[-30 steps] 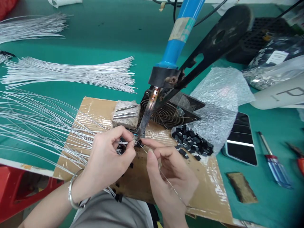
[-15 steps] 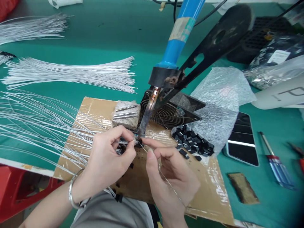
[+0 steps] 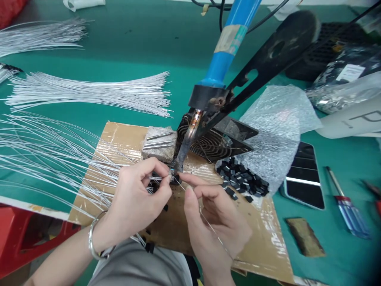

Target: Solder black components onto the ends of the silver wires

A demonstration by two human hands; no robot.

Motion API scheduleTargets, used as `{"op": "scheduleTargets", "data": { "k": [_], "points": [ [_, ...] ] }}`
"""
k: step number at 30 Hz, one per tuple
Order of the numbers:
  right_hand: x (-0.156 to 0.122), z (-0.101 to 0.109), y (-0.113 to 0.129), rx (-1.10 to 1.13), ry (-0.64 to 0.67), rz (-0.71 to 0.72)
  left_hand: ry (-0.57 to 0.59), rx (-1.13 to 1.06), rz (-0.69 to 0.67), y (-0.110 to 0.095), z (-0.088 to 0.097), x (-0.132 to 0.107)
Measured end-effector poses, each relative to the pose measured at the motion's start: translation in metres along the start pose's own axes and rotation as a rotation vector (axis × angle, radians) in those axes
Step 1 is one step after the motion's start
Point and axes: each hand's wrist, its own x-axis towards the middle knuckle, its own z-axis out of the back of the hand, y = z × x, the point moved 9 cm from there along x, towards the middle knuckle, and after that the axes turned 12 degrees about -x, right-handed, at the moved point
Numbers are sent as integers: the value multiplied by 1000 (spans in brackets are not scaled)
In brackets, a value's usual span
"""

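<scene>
The count found one bare left hand [image 3: 141, 192], one bare right hand [image 3: 216, 218], one thin silvery wire strand [image 3: 219, 240], one blue-handled soldering iron [image 3: 219, 65], one black wire-guarded fan [image 3: 211, 145], one dark-screened phone [image 3: 304, 169], one clear-blue-handled screwdriver [image 3: 351, 216], at least three slim silver rods [image 3: 159, 136] and three large bundles of thin white wire [image 3: 89, 92]. Small black rectangular pieces [image 3: 242, 177] were too numerous to count.

head camera | at person's head | facing forward, down | near, above hands [image 3: 139, 194], green table [image 3: 133, 45]
</scene>
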Motion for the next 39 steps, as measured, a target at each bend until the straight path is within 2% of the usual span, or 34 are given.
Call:
{"op": "scheduleTargets", "data": {
  "k": [13,29,39],
  "points": [
    [0,-1,0,28,12,2,5,-8,27,0,0,0],
    [0,-3,-4,-12,25,-7,-11,-4,181,14,2,5],
    [3,-2,-1,-31,14,-24,-19,-40,194,11,2,8]
  ]
}}
